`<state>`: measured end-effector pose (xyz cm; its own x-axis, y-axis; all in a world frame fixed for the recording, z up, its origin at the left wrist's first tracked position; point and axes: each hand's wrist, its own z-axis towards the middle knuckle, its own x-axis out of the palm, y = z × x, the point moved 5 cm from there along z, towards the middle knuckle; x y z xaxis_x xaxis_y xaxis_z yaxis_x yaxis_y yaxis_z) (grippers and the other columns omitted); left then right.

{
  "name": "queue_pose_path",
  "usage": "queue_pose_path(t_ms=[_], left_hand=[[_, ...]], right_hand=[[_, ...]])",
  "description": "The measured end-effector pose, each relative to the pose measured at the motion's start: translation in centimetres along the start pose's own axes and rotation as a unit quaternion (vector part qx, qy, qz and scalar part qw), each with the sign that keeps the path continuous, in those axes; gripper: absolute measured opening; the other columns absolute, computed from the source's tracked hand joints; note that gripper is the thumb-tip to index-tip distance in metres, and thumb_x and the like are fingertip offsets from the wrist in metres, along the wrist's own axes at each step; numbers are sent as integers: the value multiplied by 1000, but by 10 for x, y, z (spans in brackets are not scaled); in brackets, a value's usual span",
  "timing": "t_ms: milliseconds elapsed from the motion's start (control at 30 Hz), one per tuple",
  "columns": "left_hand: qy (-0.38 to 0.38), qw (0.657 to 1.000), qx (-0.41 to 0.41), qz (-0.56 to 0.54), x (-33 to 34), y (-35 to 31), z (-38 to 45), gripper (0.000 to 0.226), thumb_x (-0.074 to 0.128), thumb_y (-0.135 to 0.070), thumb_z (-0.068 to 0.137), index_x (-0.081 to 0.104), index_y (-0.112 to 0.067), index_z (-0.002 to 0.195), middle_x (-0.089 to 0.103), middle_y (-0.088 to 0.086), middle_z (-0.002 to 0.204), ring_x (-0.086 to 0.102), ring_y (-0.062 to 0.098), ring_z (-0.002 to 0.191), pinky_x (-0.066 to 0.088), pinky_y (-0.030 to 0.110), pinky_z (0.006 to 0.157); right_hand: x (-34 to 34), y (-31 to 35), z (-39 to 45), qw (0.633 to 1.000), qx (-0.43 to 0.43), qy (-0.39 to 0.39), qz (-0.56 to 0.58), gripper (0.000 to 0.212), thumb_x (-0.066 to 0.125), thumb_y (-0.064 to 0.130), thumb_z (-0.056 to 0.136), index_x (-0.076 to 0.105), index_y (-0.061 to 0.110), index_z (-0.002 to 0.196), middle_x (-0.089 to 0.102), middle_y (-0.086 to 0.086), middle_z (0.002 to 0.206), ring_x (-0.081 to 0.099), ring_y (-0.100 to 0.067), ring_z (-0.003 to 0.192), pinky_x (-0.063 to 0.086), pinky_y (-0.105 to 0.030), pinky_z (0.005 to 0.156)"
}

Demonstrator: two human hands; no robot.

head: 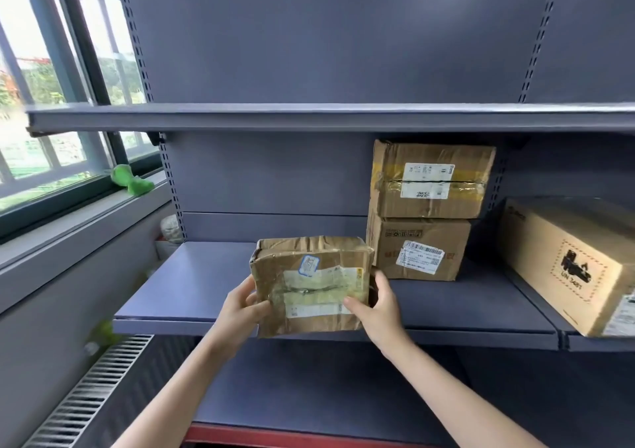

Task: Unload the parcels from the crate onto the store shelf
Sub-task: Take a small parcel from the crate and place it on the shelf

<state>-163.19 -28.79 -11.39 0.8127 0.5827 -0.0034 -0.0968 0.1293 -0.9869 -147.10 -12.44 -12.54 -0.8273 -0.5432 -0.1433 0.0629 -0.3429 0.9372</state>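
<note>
- I have a crumpled brown parcel [311, 284] up at the front edge of the middle shelf [192, 282], and the step in hand, as I judge it, is to set it down on that shelf, left of the two stacked parcels [426, 210].
- To do it well I would slide it back flat until its whole base sits on the shelf, since its lower edge now hangs in front of the shelf lip, and square it just beside the stack without nudging the lower box.
- The cardboard looks soft and dented, with peeling tape, so I would press evenly on both sides and not squeeze the middle.
- Left hand [242, 305]: the grip is closed on the parcel's left side, thumb on the front face, fingers behind and out of sight.
- Right hand [378, 305]: the grip is closed on the right side, thumb across the taped label, fingers wrapped round the right edge.
- A larger printed carton [563, 262] lies well apart on the shelf's right bay; the crate is not in view.
</note>
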Motion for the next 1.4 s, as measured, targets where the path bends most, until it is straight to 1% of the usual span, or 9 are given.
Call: queue_pose_path(t_ms=[167, 267, 567, 800, 900, 1000, 1100, 1267, 1400], left_hand=[[-51, 997, -19, 51, -1, 25, 44, 51, 43, 20, 75, 63, -22, 94, 72, -14, 75, 67, 1, 71, 51, 16, 58], [-56, 996, -26, 58, -2, 40, 74, 42, 49, 11, 71, 63, -24, 89, 70, -14, 70, 65, 0, 65, 50, 15, 55], [-43, 997, -21, 68, -6, 82, 138, 53, 45, 18, 79, 58, -26, 104, 67, -2, 96, 66, 12, 85, 55, 22, 66], [-35, 998, -3, 50, -9, 96, 172, 55, 46, 16, 78, 57, -28, 110, 67, -6, 99, 65, 11, 88, 53, 18, 65], [-39, 997, 5, 59, -11, 99, 189, 54, 52, 7, 74, 59, -36, 106, 67, -7, 101, 65, 12, 94, 53, 24, 75], [-42, 997, 0, 63, -14, 105, 204, 55, 51, 9, 77, 58, -37, 106, 67, -7, 101, 63, 16, 94, 52, 24, 75], [-43, 997, -6, 62, -16, 106, 217, 50, 53, -5, 68, 59, -36, 106, 67, -8, 100, 64, 11, 90, 52, 19, 70], [-38, 998, -1, 53, -20, 112, 240, 53, 46, 15, 80, 56, -24, 116, 66, -2, 101, 63, 17, 91, 52, 22, 71], [-38, 998, 1, 49, -23, 119, 253, 55, 45, 15, 82, 54, -20, 123, 66, -2, 105, 64, 15, 93, 53, 18, 70]], right_hand=[[9, -23, 38, 999, 15, 3, -38, 46, 71, 0, 76, 48, 26, 105, 60, 17, 95, 59, 4, 86, 45, -5, 65], [14, -45, 62, 998, 26, -2, -51, 46, 71, 0, 76, 49, 21, 110, 61, 7, 100, 58, -7, 91, 45, -11, 72], [21, -95, 101, 996, -10, -41, -77, 35, 72, 7, 77, 49, 17, 102, 61, 14, 88, 57, 9, 81, 40, -1, 66], [29, -117, 137, 993, -41, -54, -94, 35, 68, 8, 79, 48, 8, 108, 62, -3, 97, 57, -16, 86, 40, -7, 67], [32, -122, 154, 992, -55, -55, -99, 33, 68, 7, 80, 47, 7, 106, 62, -3, 95, 58, -18, 86, 41, -9, 68], [37, -128, 167, 991, -59, -58, -104, 34, 68, 9, 80, 48, 9, 108, 61, 2, 95, 58, -16, 87, 41, -15, 73], [40, -133, 179, 991, -57, -63, -99, 37, 68, 10, 80, 48, 12, 111, 60, 11, 92, 56, -9, 84, 40, -5, 68], [41, -140, 196, 991, -60, -63, -101, 38, 67, 10, 79, 47, 15, 111, 62, 4, 95, 57, -8, 80, 39, -2, 64], [43, -145, 211, 991, -60, -58, -106, 36, 67, 9, 79, 47, 19, 107, 61, 10, 89, 57, 8, 76, 39, -1, 61]])
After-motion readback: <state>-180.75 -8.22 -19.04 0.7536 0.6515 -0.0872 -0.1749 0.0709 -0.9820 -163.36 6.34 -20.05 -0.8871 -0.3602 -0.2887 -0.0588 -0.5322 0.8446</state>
